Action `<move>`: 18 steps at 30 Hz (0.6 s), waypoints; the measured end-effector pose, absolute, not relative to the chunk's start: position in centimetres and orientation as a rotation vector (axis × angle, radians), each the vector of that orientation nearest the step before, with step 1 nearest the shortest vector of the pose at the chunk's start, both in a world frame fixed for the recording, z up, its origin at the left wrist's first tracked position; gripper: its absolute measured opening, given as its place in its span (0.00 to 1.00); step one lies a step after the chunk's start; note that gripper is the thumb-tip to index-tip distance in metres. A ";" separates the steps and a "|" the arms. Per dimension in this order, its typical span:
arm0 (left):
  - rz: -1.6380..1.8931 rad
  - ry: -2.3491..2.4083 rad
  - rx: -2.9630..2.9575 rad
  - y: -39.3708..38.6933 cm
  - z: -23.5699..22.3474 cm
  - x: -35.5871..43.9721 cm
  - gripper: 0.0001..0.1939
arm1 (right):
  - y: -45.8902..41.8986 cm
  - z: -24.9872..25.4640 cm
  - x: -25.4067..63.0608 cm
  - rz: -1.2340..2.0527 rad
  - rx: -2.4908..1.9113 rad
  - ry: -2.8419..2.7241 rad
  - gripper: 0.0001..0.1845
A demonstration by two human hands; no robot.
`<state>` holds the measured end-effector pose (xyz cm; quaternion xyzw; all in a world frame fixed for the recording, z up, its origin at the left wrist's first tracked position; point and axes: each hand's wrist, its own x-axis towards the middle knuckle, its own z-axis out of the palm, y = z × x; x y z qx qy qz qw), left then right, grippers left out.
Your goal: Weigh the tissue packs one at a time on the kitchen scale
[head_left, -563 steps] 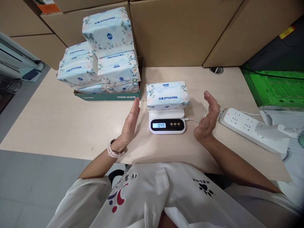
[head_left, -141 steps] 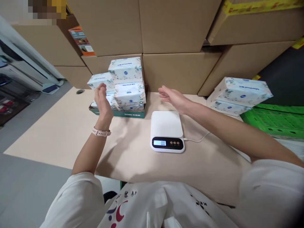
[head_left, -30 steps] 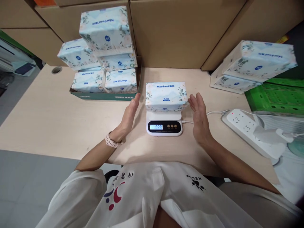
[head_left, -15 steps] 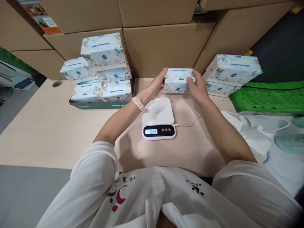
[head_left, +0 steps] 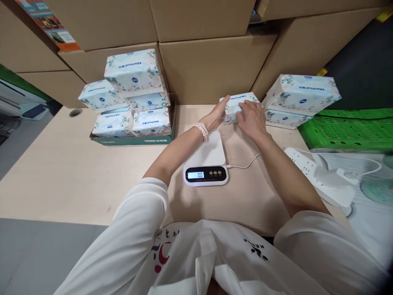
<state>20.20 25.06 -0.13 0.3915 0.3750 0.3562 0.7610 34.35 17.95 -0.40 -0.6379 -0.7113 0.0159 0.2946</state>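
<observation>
A floral tissue pack (head_left: 242, 99) sits at the back of the table behind the scale, close to the cardboard boxes. My left hand (head_left: 216, 116) grips its left end, the thumb near the top edge. Against its front and right part presses my right hand (head_left: 252, 119), fingers bent over the face, hiding much of it. The white digital scale (head_left: 206, 170) reads 0.0, and my left wrist crosses above its plate. Right of the held pack stand two stacked tissue packs (head_left: 302, 96).
Several tissue packs (head_left: 133, 71) are piled in a green-fronted tray (head_left: 135, 140) on the left. Cardboard boxes (head_left: 208, 69) form a wall behind. A power strip (head_left: 319, 176), a white cable (head_left: 245, 166) and a green crate (head_left: 346, 131) lie to the right.
The tissue pack has gone from the scale to the back right, and more lately slightly right towards the stacked pair. My right hand has shifted onto its front. The display fell from 102.9 to 0.0.
</observation>
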 end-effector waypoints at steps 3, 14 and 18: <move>0.844 0.943 0.859 24.7 0.2 19.3 0.23 | 17.7 -0.5 33.9 -0.031 -1.724 -1.919 0.29; 0.783 1.079 1.103 24.0 2.4 18.3 0.09 | 18.0 2.4 29.7 -0.185 -1.945 -2.088 0.25; 0.766 1.073 1.138 24.7 1.8 19.6 0.11 | 18.2 2.7 30.0 -0.223 -1.986 -2.089 0.24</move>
